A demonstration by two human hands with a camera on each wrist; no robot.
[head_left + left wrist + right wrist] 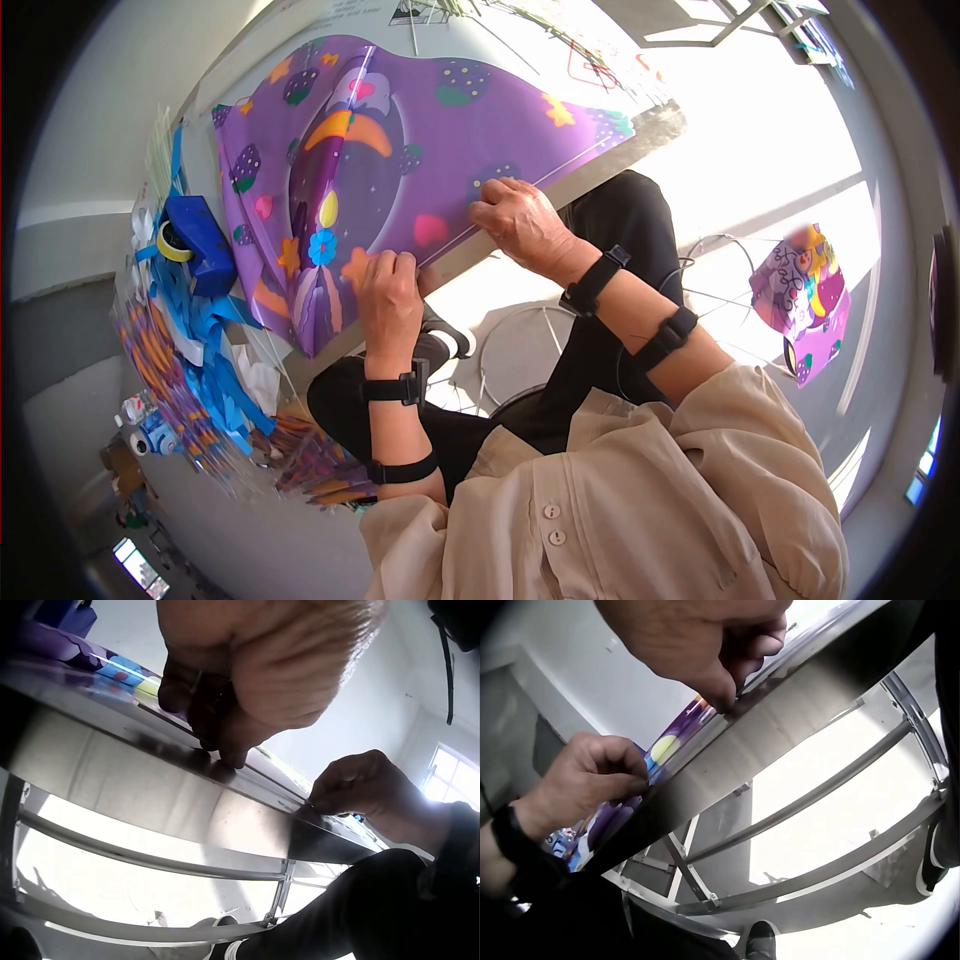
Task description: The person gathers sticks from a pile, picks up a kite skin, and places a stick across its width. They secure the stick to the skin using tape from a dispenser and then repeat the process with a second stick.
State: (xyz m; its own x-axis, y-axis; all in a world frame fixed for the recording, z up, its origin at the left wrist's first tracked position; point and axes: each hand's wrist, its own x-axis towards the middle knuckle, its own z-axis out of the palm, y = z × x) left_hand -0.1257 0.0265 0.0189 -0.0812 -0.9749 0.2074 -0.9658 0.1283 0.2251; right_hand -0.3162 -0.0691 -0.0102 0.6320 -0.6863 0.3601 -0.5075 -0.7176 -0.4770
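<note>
A glossy purple sheet printed with strawberries, stars and a candle spreads over the table, its near edge running along the table's front edge. A raised fold runs up its left part. A thin pale line, like a slim rod, follows the near edge. My left hand pinches that edge near the sheet's lower corner, fingers bent and thumb beneath. Farther right along the same edge, my right hand pinches with curled fingers. Both sets of fingertips meet right at the table rim in the wrist views.
Left of the sheet lie a blue tape dispenser with a tape roll, blue strips and printed packets. Thin sticks lie at the back. Metal bars run under the table. Another purple printed piece is at the right.
</note>
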